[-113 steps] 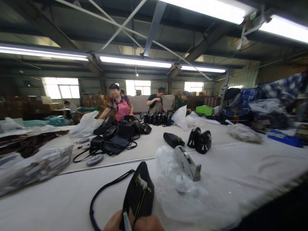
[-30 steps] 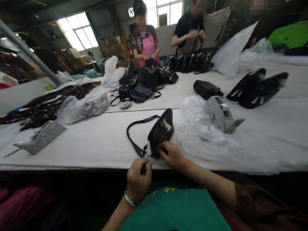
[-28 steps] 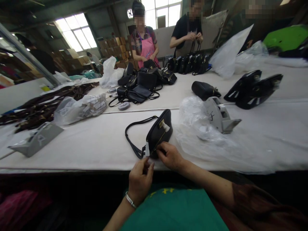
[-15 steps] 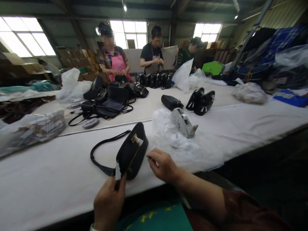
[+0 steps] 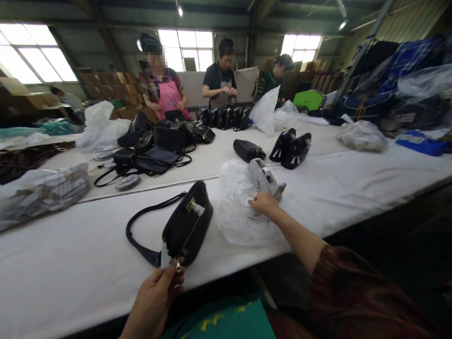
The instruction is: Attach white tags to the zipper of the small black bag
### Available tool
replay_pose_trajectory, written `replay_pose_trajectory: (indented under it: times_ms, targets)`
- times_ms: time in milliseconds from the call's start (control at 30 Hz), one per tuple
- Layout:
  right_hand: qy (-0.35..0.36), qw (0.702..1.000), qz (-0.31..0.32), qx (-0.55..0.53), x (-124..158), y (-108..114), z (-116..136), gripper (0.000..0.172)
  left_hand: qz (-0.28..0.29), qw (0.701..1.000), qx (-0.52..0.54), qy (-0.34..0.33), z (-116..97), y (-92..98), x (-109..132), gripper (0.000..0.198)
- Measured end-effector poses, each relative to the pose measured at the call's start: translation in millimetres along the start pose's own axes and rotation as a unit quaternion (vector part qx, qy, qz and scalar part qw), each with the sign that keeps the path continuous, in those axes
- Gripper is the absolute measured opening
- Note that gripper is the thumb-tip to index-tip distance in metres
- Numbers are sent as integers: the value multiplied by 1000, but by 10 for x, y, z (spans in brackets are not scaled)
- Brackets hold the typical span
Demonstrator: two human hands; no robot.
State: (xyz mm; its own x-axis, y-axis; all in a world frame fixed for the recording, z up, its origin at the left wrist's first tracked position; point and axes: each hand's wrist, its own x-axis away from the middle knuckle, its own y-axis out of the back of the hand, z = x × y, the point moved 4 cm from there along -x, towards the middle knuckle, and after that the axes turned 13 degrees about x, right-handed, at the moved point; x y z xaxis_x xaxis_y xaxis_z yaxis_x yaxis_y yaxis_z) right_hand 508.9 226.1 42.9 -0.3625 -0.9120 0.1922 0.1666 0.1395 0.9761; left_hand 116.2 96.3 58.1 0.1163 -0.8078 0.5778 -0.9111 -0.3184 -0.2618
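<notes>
A black handbag [image 5: 190, 226] with a gold zip lies at the table's near edge, its strap looped to the left. Scrunched white wrapping covers part of the gold plate on its side. At the bag's near end, my left hand [image 5: 157, 294] is closed, pinching by a gold zip pull [image 5: 178, 267] and a pale tag [image 5: 164, 255]. Further forward and right, my right hand [image 5: 264, 205] has its fingers pressed together on thin clear plastic bags [image 5: 235, 202]. Just beyond it stands a grey tape dispenser [image 5: 263, 176], partly behind my fingers.
Several black bags [image 5: 155, 150] are piled at the left, and a few more [image 5: 296, 150] stand beyond the dispenser. A plastic-wrapped bundle [image 5: 45, 193] lies far left, near a grey coil [image 5: 127, 182]. Across the white table [image 5: 106, 226], people [image 5: 221, 70] are at work.
My right hand has moved forward and right, from beside the handbag to the clear plastic, which has shifted and bunched. My left hand stays at the bag's end, where the zip pull now shows.
</notes>
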Motion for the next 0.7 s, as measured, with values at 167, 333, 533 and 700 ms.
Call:
replay_pose_trajectory:
  times_ms: [167, 333, 533, 700]
  targets:
    - [42, 998, -12, -36, -13, -21, -11, 25, 15, 996, 81, 42, 23, -17, 8, 18]
    - [58, 997, -27, -38, 13, 32, -58, 23, 15, 995, 88, 48, 42, -4, -33, 11]
    - [44, 998, -38, -22, 32, 109, 6, 25, 18, 994, 96, 47, 59, 8, -74, 12]
    - [8, 1000, -15, -20, -22, 13, 90, 39, 19, 994, 97, 45, 81, 24, -90, 9]
